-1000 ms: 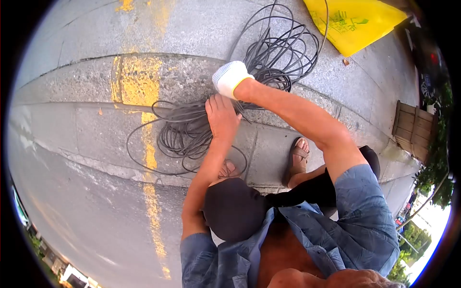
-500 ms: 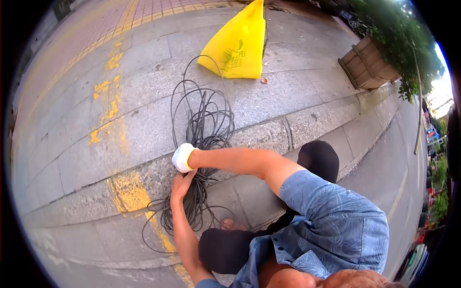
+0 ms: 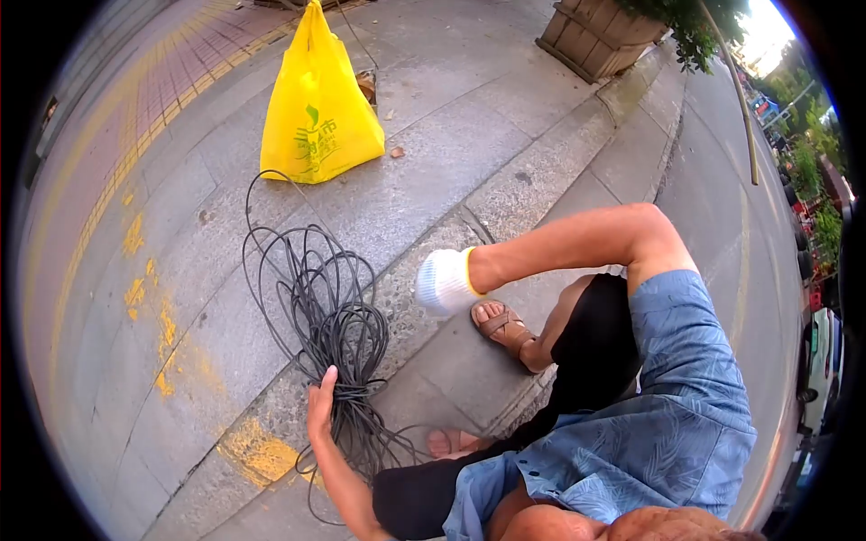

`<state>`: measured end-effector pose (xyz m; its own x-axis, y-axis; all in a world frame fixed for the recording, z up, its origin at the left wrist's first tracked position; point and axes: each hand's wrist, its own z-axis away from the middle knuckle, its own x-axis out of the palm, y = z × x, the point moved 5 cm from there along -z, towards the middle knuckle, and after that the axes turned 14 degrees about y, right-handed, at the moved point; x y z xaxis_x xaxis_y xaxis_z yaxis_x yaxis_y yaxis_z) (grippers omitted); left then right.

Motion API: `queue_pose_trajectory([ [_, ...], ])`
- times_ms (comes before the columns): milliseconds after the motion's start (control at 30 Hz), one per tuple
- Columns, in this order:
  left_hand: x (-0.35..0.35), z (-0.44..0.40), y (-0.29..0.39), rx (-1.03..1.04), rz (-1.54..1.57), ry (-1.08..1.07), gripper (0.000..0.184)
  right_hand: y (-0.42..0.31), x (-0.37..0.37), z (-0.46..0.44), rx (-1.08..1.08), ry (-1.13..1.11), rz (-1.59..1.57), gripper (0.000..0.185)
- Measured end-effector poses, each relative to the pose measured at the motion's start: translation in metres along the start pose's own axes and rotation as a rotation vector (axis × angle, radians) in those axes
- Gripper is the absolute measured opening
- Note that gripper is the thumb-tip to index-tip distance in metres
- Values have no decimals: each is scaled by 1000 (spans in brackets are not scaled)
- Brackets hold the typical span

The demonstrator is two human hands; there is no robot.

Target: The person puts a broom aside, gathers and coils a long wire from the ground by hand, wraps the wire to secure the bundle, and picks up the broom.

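A long bundle of black cable [image 3: 347, 338] lies across the kerb, its loops spread at the far end and its middle drawn in tight. My bare left hand [image 3: 319, 406] grips the left side of that narrow middle; a fingertip shows on top and the other fingers are hidden. My right hand [image 3: 446, 281], in a white knitted glove with a yellow cuff, is to the right of the coil, apart from it. It looks rounded and closed, back towards me, so whatever its fingers hold is hidden.
A yellow plastic bag [image 3: 323, 135] stands on the pavement beyond the loops. Near the road is a wooden planter [image 3: 600, 38] with a green plant. My sandalled foot [image 3: 503, 329] rests below the gloved hand. Yellow paint [image 3: 260, 451] marks the kerb.
My right hand has come away from the cable's middle and moved right. My left hand stays at the bundle. The view has shifted, showing the sandalled foot.
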<state>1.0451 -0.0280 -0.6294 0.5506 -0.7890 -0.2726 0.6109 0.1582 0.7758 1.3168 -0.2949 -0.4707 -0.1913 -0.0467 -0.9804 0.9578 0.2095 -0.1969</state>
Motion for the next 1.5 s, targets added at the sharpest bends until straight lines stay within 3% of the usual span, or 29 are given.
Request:
queue_pose_trajectory([
  [67, -1, 7, 3, -11, -131, 35, 66, 36, 1, 70, 442, -147, -53, 27],
  [100, 4, 13, 10, -13, -98, 37, 65, 58, 17, 104, 562, -233, -44, 33],
  [200, 6, 9, -3, -45, -111, 40, 65, 113, 22, 158, 1037, -59, -344, 51],
  [267, 11, 19, 4, -50, -98, 51, 68, 161, 32, 165, 1210, -8, -300, 54],
  [367, 23, 37, 26, -11, -44, 81, 68, 242, 41, 135, 1293, 297, -302, 57],
  [400, 25, 37, 23, -22, -56, 88, 65, 265, 34, 118, 1365, 266, -364, 57],
  [433, 27, 35, 19, -35, -72, 94, 62, 299, 48, 107, 1334, 429, -104, 59],
  [533, 43, 40, 34, -24, -44, 116, 61, 362, 54, 70, 1399, 680, -122, 57],
  [633, 54, 35, 36, -70, -145, 137, 63, 398, 67, 44, 1340, 729, -6, 43],
  [733, 60, 30, 33, -97, -130, 162, 60, 419, 81, 37, 1234, 621, -75, 39],
  [933, 62, 28, 32, -152, -150, 183, 54, 449, 71, 66, 1382, 997, -313, 25],
  [1033, 62, 25, 34, -138, -180, 173, 55, 490, 61, 64, 1450, 1033, -305, 26],
  [1133, 57, 25, 28, -292, -312, 142, 55, 525, 60, 48, 1359, 1129, -359, 30],
  [1167, 59, 23, 31, -242, -307, 153, 55, 531, 58, 41, 1280, 1149, -330, 32],
  [1267, 64, 25, 40, -236, -243, 185, 54, 543, 60, 30, 1312, 1147, -108, 32],
  [1300, 66, 26, 46, -242, -236, 187, 54, 558, 64, 26, 1369, 859, -107, 35],
  [1500, 65, 21, 40, -228, -157, 210, 48, 542, 69, 36, 1344, 848, -213, 32],
])
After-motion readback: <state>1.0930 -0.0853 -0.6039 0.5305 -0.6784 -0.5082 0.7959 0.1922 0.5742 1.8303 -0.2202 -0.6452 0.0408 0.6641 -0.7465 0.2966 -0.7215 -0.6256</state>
